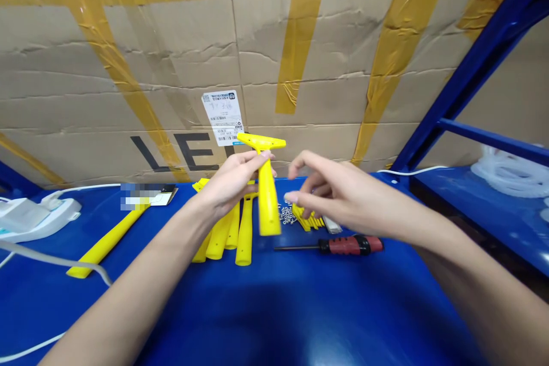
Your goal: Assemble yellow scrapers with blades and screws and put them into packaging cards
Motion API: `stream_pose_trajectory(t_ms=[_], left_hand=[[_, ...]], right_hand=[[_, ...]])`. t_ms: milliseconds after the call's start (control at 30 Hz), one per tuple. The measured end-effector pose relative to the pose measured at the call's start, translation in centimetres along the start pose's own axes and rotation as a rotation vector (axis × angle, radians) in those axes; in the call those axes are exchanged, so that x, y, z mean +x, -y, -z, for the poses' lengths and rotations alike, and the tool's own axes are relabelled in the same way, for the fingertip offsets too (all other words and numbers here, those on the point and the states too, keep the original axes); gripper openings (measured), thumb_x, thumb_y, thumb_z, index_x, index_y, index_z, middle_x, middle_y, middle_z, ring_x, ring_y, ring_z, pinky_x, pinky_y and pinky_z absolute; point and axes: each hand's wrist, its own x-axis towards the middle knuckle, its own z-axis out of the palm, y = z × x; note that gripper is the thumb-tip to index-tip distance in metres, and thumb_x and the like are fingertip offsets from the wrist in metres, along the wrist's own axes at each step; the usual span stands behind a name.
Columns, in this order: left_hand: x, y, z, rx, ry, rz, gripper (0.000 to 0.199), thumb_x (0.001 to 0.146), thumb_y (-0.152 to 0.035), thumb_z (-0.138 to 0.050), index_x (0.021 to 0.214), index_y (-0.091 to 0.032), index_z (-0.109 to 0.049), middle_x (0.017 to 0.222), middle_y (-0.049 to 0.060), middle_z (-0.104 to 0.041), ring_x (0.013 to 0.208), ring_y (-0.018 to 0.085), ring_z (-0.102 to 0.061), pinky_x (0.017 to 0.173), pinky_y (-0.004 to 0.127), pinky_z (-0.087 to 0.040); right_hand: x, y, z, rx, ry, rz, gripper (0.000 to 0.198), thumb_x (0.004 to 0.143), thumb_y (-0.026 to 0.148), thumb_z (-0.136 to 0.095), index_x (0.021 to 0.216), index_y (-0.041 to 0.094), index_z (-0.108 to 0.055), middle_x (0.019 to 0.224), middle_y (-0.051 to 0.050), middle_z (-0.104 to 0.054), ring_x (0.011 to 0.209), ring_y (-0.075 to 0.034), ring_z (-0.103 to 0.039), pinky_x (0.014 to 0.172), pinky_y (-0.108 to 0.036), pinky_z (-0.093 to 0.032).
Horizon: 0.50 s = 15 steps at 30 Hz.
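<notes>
My left hand (235, 182) grips a yellow scraper handle (269, 200) just below its T-shaped head, holding it upright over the table. To its right my right hand (328, 189) hovers with fingers curled and apart, and nothing shows in it. Beneath that hand lie small metal screws (286, 214) and a pile of small yellow plastic pieces (306, 220), partly hidden by the fingers. More yellow scraper handles (244, 234) lie side by side behind and below my left hand. A red and black screwdriver (349, 245) rests in front of the small parts, its shaft pointing left.
At the left lies another yellow scraper (114, 234) with a label on its head. Beside it are a white power strip (43, 217) and cables. A taped cardboard box (193, 68) walls off the back. Blue shelf posts (467, 63) and clear tubing (510, 171) stand at the right.
</notes>
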Motion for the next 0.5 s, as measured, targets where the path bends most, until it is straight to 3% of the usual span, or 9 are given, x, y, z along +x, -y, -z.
stream_pose_trajectory(t_ms=[67,133,200,333,500], left_hand=[[-0.1,-0.5,1.1,0.144,0.028,-0.01,0.035,0.095,-0.046,-0.058,0.109,-0.015,-0.065,0.082,0.002,-0.065,0.071,0.012,-0.059,0.069,0.026,-0.047],[-0.4,-1.2,2.1,0.376,0.133,-0.018,0.038,0.094,-0.05,-0.057,0.107,-0.015,-0.068,0.078,0.001,-0.066,0.069,0.013,-0.058,0.067,0.026,-0.044],[-0.8,-1.7,2.7,0.636,0.232,-0.03,0.037,0.092,-0.052,-0.059,0.102,-0.018,-0.071,0.08,0.001,-0.069,0.071,0.014,-0.058,0.066,0.025,-0.042],[-1.1,-1.6,2.4,0.872,0.406,-0.033,0.04,0.094,-0.053,-0.052,0.087,-0.019,-0.07,0.079,0.001,-0.071,0.07,0.014,-0.058,0.065,0.025,-0.04],[-1.1,-1.2,1.3,0.954,0.423,-0.029,0.037,0.095,-0.049,-0.049,0.083,-0.018,-0.066,0.078,0.001,-0.071,0.069,0.015,-0.059,0.063,0.025,-0.039]], right_hand=[[0.6,-1.7,0.5,-0.21,-0.013,-0.144,0.025,0.093,0.031,-0.058,0.116,0.022,-0.056,0.076,0.0,-0.072,0.064,-0.016,-0.064,0.06,-0.026,-0.041],[1.2,-3.6,0.5,-0.49,0.039,-0.357,0.019,0.085,0.024,-0.064,0.104,0.022,-0.063,0.088,-0.005,-0.073,0.076,-0.019,-0.067,0.063,-0.028,-0.041],[1.8,-5.1,0.1,-0.546,0.077,-0.463,0.019,0.077,0.02,-0.069,0.096,0.018,-0.067,0.091,-0.011,-0.073,0.079,-0.025,-0.068,0.061,-0.03,-0.041],[2.7,-5.8,-1.1,-0.561,0.147,-0.549,0.027,0.07,0.014,-0.071,0.097,0.015,-0.071,0.091,-0.015,-0.072,0.08,-0.028,-0.07,0.058,-0.031,-0.041],[3.4,-4.8,-1.5,-0.555,0.207,-0.587,0.035,0.067,0.007,-0.069,0.101,0.013,-0.072,0.091,-0.015,-0.073,0.082,-0.028,-0.071,0.057,-0.031,-0.042]])
